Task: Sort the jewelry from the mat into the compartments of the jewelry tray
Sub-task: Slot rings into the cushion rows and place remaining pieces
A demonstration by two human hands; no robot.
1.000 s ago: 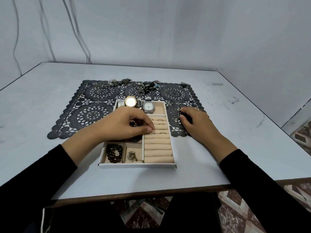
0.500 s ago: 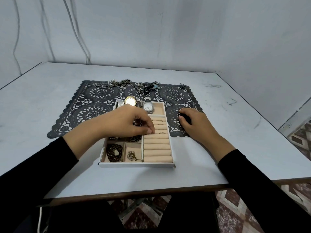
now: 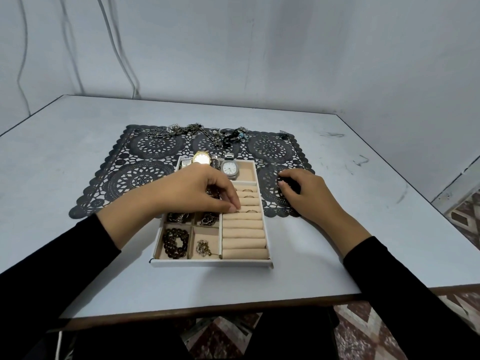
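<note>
A white jewelry tray (image 3: 211,263) with beige lining stands on the near edge of a black lace mat (image 3: 155,146). My left hand (image 3: 197,190) reaches over the tray, with thumb and forefinger pinching what looks like a small ring at the left end of the ring rolls (image 3: 244,240). Three rings (image 3: 250,196) sit in the far rolls. A gold watch (image 3: 201,158) and a silver watch (image 3: 229,167) lie in the far compartment. My right hand (image 3: 304,193) rests on the mat just right of the tray, fingers loosely curled.
A bead bracelet (image 3: 176,242) and a small trinket (image 3: 204,248) fill the two near compartments. Chains (image 3: 192,129), a dark beaded piece (image 3: 233,137) and a loose ring (image 3: 264,137) lie along the mat's far edge. The table's front edge is close below the tray.
Both hands stay where they were relative to the tray. Only the view has shifted slightly.
</note>
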